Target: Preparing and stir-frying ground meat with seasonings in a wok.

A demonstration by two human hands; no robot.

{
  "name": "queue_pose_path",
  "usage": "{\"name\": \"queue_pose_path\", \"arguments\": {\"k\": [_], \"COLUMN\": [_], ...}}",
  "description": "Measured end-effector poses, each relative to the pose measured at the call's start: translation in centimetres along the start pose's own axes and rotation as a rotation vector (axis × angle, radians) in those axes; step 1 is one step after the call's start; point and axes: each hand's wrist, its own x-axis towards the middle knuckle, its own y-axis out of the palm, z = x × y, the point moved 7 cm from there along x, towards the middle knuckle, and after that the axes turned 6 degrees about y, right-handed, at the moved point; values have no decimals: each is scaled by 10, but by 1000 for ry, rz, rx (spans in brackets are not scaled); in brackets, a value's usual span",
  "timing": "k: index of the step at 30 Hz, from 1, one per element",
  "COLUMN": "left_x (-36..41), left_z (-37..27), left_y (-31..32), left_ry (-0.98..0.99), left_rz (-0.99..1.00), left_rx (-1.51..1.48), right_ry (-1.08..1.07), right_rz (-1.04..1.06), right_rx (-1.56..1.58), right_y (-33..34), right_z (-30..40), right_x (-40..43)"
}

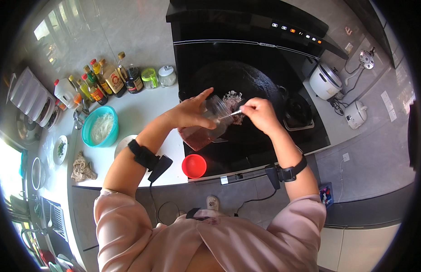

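Note:
My left hand (188, 114) grips a clear plastic jar (219, 110) tilted with its mouth towards a large dark wok (258, 80). Dark red contents (196, 137) rest in the jar's lower end; whether they are sauce or something else I cannot tell. Pinched in my right hand (259, 114) is a thin metal utensil handle (236, 113), pointing at the jar's mouth, its tip hard to make out. Behind the jar, pale pink minced meat (232, 98) lies in the wok. A round red lid (194, 166) sits at the cooktop's front left corner.
A teal bowl (116, 131) of white noodle-like strands stands on the left counter, near several sauce bottles (111, 78) and a crumpled cloth (83, 168). The black range hood (230, 30) overhangs the wok. A second burner (297, 110) and a rice cooker (325, 81) are at right.

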Motion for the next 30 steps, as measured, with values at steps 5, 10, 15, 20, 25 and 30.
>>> {"name": "queue_pose_path", "arguments": {"k": [5,10,15,20,25,30], "left_x": [10,11,7,-1,-14,-46], "left_z": [-20,-12,1,14,26,28], "left_y": [13,8,0,-8,-9,-5], "left_ry": [-10,-48,-67,-46,-38,-2], "left_rz": [78,60,39,-28,-61,-69], "left_rx": [72,61,4,-83,-112,-88], "right_ry": [359,482,626,-1,-517,-339], "right_rz": [270,262,116,-347,-363,-366], "right_rx": [264,411,421,-167,-637,-170], "right_y": [23,5,-19,-26,11,-13], "right_z": [-29,-52,-72,-44,6,37], "right_x": [3,4,5,-2,-34,-52]}}
